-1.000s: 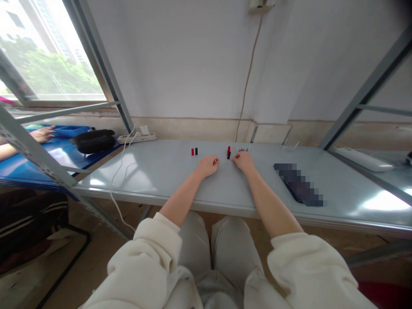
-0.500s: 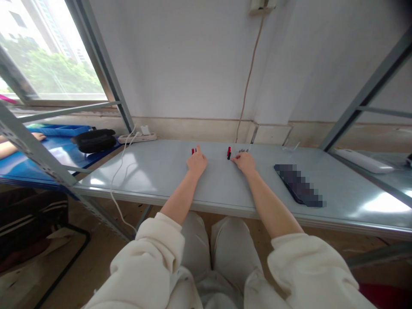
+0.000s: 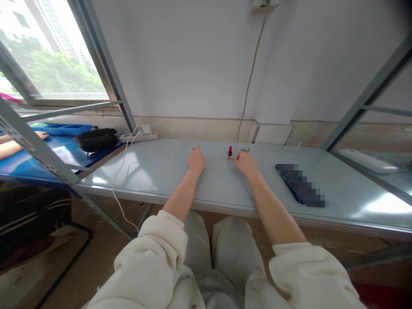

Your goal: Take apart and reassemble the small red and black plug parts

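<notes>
My left hand rests low over the tabletop with its fingers curled. A bit of a small red piece shows at its fingertips, and the rest is hidden. To the right, my right hand is closed in a pinch, with a speck of red between thumb and finger. Just left of those fingertips are a small red cylinder and a small black piece, close together. Behind the right hand lie several small grey pieces, partly covered; their kind is too small to tell.
A dark phone-like slab, partly pixelated, lies right of my right arm on the grey table. A power strip with a white cable is at the back left. Beyond the metal frame, another person's hand rests near a black case.
The left fingers now cover most of the red and black pieces that stood beyond them. My right fingertips have shifted slightly and sit closer to the black piece.
</notes>
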`<state>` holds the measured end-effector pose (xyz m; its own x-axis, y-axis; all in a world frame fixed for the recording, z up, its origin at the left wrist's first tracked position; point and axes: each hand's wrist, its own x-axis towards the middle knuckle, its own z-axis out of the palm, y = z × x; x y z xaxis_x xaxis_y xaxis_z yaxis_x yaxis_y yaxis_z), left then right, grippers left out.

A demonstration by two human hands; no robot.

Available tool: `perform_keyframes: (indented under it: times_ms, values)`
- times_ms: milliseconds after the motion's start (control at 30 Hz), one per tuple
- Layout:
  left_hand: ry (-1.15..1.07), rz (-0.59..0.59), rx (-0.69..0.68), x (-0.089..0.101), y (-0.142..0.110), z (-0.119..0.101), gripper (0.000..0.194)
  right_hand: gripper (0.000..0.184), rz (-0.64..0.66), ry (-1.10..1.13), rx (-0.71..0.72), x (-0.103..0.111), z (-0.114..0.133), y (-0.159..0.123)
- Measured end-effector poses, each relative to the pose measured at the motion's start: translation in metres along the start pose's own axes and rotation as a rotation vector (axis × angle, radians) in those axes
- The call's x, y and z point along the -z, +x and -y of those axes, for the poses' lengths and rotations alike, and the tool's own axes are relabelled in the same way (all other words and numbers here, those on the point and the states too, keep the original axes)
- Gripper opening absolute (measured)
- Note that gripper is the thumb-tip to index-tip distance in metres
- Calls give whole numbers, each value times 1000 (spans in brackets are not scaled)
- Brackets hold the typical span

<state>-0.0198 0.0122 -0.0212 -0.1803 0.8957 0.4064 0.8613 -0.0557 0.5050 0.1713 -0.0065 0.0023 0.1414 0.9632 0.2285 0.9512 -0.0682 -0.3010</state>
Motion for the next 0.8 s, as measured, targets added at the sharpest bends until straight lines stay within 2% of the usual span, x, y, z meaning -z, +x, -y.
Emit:
perform_keyframes:
  times_ms: [100, 267, 333, 467, 600, 800]
  values:
    - [-278, 70, -72, -1, 2, -6, 21, 30, -45, 24, 114, -2, 6, 0]
    - [-835, 412, -16, 1, -1, -20, 16, 41, -15, 78, 254, -6, 17, -2]
    - [-971, 487, 13, 3, -3, -22, 15, 42, 21, 136, 310, -7, 21, -3]
    - [-1086, 525, 28, 6, -4, -21, 19, 44, 4, 246, 384, -4, 23, -3]
    - [-1102, 535, 12, 7, -3, -20, 23, 41, -95, 263, 398, -3, 22, -4]
    - [-1125, 522, 42, 6, -2, -19, 22, 33, -147, 333, 445, -7, 19, -3]
